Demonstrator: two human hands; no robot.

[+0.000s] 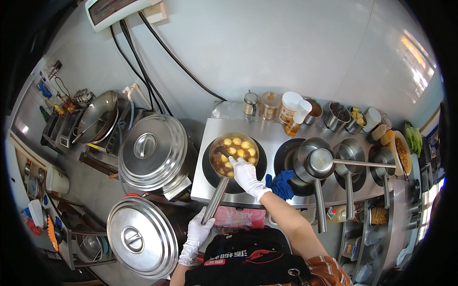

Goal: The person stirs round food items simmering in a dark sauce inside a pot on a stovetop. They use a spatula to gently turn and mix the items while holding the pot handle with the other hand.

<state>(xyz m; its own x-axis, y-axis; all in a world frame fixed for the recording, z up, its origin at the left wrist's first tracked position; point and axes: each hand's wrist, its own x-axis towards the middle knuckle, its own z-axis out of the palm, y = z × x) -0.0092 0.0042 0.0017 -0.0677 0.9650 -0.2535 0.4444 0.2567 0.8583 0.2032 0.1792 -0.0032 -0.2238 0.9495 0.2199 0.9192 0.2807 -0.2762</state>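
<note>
A steel saucepan (234,137) with brown broth and several peeled eggs (245,144) stands on the leftmost round hob of the steel counter. My left hand (199,227), in a white glove, is closed around the end of its handle (216,201). Over the pan's lower right rim, my right hand (244,175), also gloved, has its fingertips at the eggs and broth. It holds what looks like a dark, thin utensil (222,153) reaching into the broth; its kind cannot be told. A blue cloth or glove (282,185) lies just right of my right wrist.
Several saucepans (349,157) occupy the hobs at right, handles over the front edge. Behind them stand jars, a spray bottle (293,127) and steel containers (336,116). Two large lidded pots (154,153) (141,237) stand at left, beyond them a wok (96,118). Shelves (365,221) are below right.
</note>
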